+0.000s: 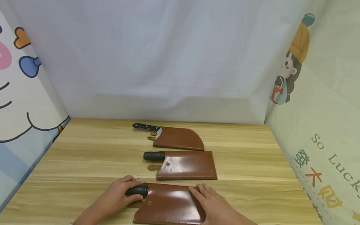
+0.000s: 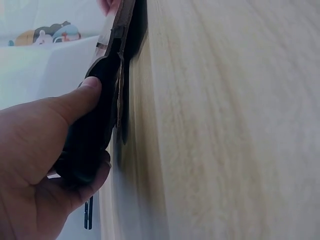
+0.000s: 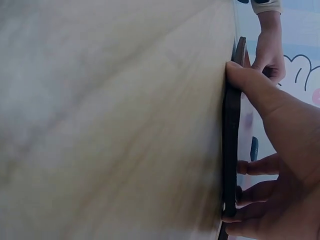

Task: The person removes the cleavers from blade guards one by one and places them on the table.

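Observation:
Nearest me on the table lies a wide cleaver in a brown leather sheath [image 1: 169, 204], its black handle [image 1: 139, 190] pointing left. My left hand [image 1: 114, 195] grips that handle, thumb on one side and fingers curled under the other, as the left wrist view shows. At the sheath's right end my right hand [image 1: 216, 209] holds it, the thumb at the near edge and the fingers at the far one. In the right wrist view the sheath's dark edge [image 3: 231, 125] lies flat along the wood. The blade is hidden inside the leather.
Behind it, a second sheathed cleaver [image 1: 190, 164] and a third, curved-tip sheathed knife [image 1: 179, 138] lie in a row, handles left. A pale curtain [image 1: 170, 59] closes off the table's back edge. Printed panels [image 1: 325, 130] stand on both sides of the wooden table [image 1: 249, 161].

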`<move>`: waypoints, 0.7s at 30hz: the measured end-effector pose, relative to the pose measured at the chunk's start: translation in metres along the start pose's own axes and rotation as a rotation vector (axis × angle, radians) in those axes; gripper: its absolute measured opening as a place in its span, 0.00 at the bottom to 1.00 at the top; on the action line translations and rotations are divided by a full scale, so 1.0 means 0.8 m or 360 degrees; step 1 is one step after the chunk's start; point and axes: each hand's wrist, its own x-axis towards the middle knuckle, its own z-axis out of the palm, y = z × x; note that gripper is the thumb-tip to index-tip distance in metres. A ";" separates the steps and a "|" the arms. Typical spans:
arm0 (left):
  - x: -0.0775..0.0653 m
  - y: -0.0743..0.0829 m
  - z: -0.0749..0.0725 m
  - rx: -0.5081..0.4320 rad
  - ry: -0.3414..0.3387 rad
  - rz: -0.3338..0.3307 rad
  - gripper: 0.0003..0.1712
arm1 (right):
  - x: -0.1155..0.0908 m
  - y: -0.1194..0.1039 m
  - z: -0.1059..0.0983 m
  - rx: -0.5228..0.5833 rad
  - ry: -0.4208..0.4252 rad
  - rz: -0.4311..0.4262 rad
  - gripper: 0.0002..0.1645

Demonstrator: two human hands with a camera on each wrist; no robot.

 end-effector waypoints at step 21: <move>0.004 0.026 -0.032 0.0197 0.0347 0.0212 0.24 | -0.007 -0.002 -0.054 -0.0010 0.0226 -0.0001 0.75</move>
